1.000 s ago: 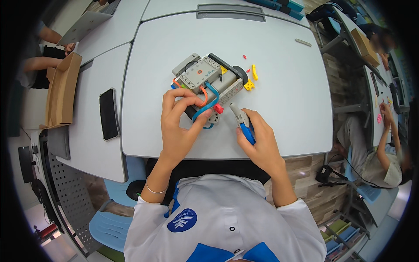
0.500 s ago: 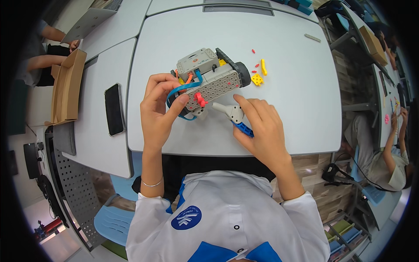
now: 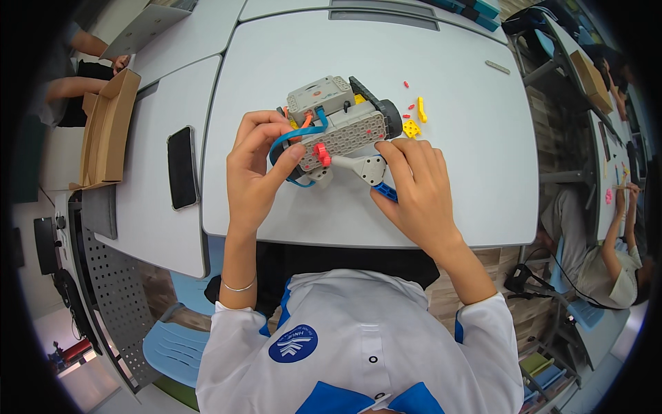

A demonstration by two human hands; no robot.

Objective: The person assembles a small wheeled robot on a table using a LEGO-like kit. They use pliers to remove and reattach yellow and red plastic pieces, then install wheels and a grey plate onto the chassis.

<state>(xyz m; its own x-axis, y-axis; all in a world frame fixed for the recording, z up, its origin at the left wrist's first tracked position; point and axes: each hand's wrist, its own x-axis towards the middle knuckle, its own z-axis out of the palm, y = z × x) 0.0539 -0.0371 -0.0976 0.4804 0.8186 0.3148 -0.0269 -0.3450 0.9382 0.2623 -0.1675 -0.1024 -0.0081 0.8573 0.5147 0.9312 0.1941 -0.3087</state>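
Observation:
My left hand (image 3: 261, 160) grips the near left end of a grey toy robot vehicle (image 3: 341, 138), which rests tilted on the table. Blue and orange cables run from its control block (image 3: 319, 96) down past my fingers. A red connector piece (image 3: 322, 154) sticks out of its perforated side. My right hand (image 3: 415, 186) holds a small grey-and-blue tool (image 3: 369, 168) between thumb and forefinger. The tool's narrow grey tip lies right at the red piece; whether it bites on it is too small to tell.
Beyond the vehicle lie a yellow beam (image 3: 422, 109), a yellow square block (image 3: 412, 129) and several small red pins. A grey bar (image 3: 497, 67) is at the far right. To the left are a black phone (image 3: 181, 168) and an open cardboard box (image 3: 105, 138). Other people sit at both sides.
The tool in my right hand has moved slightly up and left, so its tip now meets the red piece. My left hand still holds the vehicle.

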